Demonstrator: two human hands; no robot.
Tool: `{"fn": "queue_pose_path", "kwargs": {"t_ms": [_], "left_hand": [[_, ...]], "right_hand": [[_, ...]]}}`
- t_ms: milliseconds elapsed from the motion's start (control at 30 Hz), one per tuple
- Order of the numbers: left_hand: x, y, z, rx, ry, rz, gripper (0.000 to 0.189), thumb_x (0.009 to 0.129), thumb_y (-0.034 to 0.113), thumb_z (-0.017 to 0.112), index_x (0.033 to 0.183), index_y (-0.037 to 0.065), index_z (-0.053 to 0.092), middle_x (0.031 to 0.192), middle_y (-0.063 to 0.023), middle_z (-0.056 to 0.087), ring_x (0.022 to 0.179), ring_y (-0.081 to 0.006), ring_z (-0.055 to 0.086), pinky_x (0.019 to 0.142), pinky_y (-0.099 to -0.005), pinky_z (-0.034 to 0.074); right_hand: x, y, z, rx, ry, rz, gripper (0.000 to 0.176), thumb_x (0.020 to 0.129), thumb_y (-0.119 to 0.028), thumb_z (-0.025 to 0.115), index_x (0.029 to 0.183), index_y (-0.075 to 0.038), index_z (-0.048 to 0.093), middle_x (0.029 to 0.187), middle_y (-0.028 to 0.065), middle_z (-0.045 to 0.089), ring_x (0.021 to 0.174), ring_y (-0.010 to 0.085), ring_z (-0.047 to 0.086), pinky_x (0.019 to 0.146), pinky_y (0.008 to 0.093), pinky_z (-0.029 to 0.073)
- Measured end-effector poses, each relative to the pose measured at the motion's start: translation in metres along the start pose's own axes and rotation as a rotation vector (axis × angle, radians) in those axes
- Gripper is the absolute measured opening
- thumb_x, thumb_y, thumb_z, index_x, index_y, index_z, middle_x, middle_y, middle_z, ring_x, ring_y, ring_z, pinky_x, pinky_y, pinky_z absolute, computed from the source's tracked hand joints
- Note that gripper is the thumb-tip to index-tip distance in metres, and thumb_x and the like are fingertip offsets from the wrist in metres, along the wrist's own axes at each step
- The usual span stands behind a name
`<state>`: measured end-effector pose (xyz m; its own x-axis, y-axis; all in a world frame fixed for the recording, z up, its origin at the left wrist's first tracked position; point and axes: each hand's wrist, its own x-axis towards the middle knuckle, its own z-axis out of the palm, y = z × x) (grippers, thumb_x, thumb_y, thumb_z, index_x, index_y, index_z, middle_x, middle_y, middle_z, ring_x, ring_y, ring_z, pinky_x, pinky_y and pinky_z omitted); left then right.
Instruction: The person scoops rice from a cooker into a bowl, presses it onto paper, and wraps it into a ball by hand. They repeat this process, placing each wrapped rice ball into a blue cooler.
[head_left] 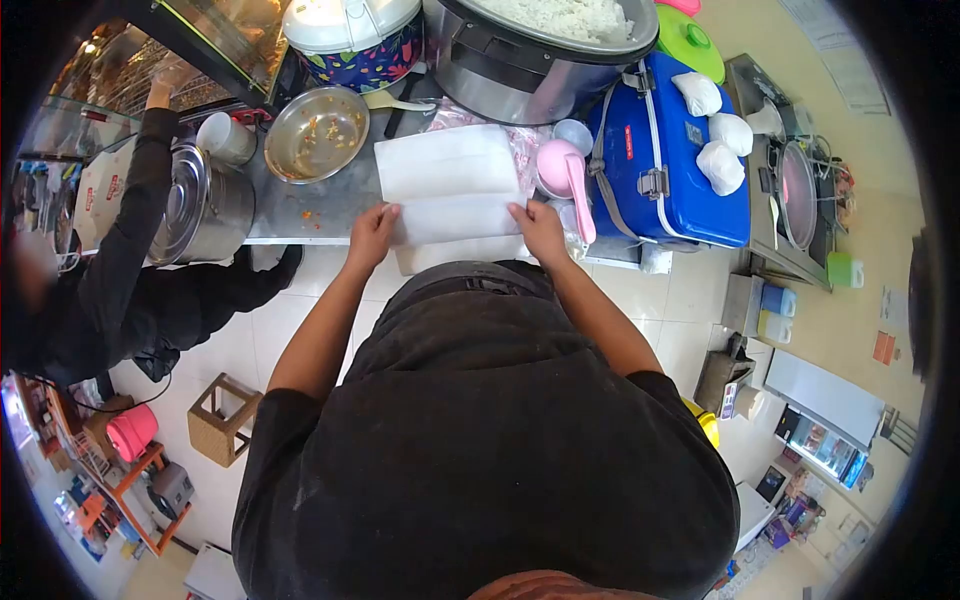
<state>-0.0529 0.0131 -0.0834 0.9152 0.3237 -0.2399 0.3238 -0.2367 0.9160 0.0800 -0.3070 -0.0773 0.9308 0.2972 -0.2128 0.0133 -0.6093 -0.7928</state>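
Observation:
A sheet of white paper [455,219] is stretched between my two hands at the counter's front edge. My left hand [373,232] pinches its left end, and my right hand [540,230] pinches its right end. More white paper [445,162] lies flat on the counter just beyond. Pink-patterned plastic [525,150] shows beneath and beside the paper. Right of the paper, near my right hand, sit a pink scoop [577,185] and a small clear cup [573,134].
A steel bowl [317,135], lidded pot [203,205] and floral container [355,50] stand left. A large rice cooker [540,65] is behind, a blue cooler [670,160] with white bundles right. Another person's arm [135,190] reaches into the display case at left.

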Motion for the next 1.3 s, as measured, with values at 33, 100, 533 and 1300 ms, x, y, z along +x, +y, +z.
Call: {"fn": "queue_pose_path", "kwargs": {"t_ms": [33, 100, 533, 1300], "left_hand": [[0.008, -0.004, 0.004, 0.028, 0.051, -0.058, 0.046, 0.105, 0.040, 0.063, 0.098, -0.004, 0.072, 0.076, -0.0051, 0.064, 0.074, -0.0141, 0.056, 0.068, -0.0353, 0.047], [0.021, -0.011, 0.010, 0.176, 0.067, -0.101, 0.048, 0.104, 0.040, 0.064, 0.093, -0.006, 0.072, 0.071, -0.0100, 0.063, 0.069, -0.0169, 0.055, 0.066, -0.0378, 0.046], [0.025, 0.005, -0.002, 0.473, 0.177, -0.002, 0.029, 0.091, 0.027, 0.065, 0.094, 0.000, 0.072, 0.084, -0.0194, 0.073, 0.081, -0.0420, 0.071, 0.075, -0.0509, 0.055], [0.059, 0.062, -0.036, 0.685, -0.213, 0.626, 0.024, 0.080, 0.013, 0.079, 0.102, 0.010, 0.069, 0.098, -0.0077, 0.068, 0.104, -0.0338, 0.063, 0.093, -0.0469, 0.047]], "right_hand": [[0.004, -0.006, 0.003, -0.028, 0.005, 0.032, 0.046, 0.093, -0.038, 0.077, 0.082, 0.005, 0.065, 0.066, 0.0161, 0.059, 0.059, 0.0244, 0.050, 0.059, 0.0426, 0.042], [0.012, -0.016, 0.005, -0.083, 0.016, 0.090, 0.046, 0.091, -0.038, 0.079, 0.080, 0.005, 0.066, 0.065, 0.0159, 0.060, 0.059, 0.0257, 0.053, 0.060, 0.0420, 0.044], [0.020, -0.035, 0.007, -0.315, 0.195, -0.254, 0.033, 0.082, -0.016, 0.078, 0.111, -0.004, 0.068, 0.111, 0.0185, 0.068, 0.100, 0.0364, 0.066, 0.086, 0.0447, 0.053], [0.033, -0.041, -0.028, -0.118, -0.119, -0.381, 0.019, 0.084, -0.013, 0.080, 0.095, -0.003, 0.068, 0.105, 0.0117, 0.074, 0.101, 0.0333, 0.067, 0.091, 0.0427, 0.051]]}}
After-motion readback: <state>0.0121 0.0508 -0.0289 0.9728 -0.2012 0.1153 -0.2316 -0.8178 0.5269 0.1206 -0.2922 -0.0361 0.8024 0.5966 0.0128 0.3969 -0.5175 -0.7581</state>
